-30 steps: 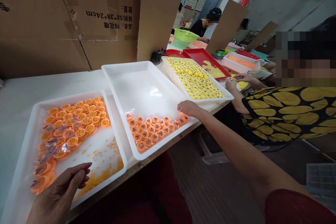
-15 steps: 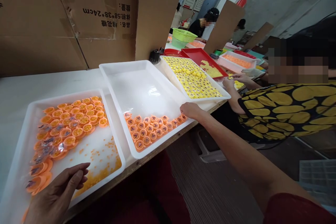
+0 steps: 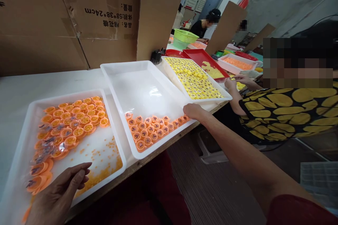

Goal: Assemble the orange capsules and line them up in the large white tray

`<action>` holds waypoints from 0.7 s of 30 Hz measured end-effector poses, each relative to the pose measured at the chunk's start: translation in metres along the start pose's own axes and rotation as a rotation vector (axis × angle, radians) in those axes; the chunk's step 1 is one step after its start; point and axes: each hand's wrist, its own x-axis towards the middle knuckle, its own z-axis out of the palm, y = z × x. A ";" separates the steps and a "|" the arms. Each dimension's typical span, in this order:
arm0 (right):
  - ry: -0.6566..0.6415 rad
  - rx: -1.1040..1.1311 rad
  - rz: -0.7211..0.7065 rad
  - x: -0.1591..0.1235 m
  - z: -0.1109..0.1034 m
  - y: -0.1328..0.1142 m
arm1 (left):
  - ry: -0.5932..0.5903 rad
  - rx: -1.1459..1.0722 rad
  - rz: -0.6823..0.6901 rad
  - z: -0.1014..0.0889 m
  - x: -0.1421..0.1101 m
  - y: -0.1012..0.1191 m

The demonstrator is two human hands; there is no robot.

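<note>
Orange cups face mostly up in two white trays. Our left hand curls its fingers closed; our right hand — its grip we cannot tell.

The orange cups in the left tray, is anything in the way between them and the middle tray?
Yes, the trays' walls: the right rim of the left tray, then the left rim of the middle tray. Nothing else visible blocks the orange cups.

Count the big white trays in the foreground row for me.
3: a left tray by the left hand, a middle tray by the right hand, and a right tray of yellow pieces. None seems hidden.
</note>
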 end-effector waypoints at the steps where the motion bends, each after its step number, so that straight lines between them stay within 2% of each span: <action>1: 0.006 0.007 -0.010 0.000 -0.002 0.001 | 0.003 0.001 0.000 0.000 -0.001 0.001; 5: 0.030 0.049 -0.077 -0.004 -0.010 0.004 | 0.009 0.002 0.003 0.001 -0.002 0.003; 9: -0.003 0.082 -0.132 -0.005 -0.011 0.002 | 0.014 -0.017 0.009 0.002 -0.002 0.002; 21: -0.004 0.054 -0.117 -0.004 -0.012 -0.001 | 0.039 0.003 0.043 0.003 -0.002 0.003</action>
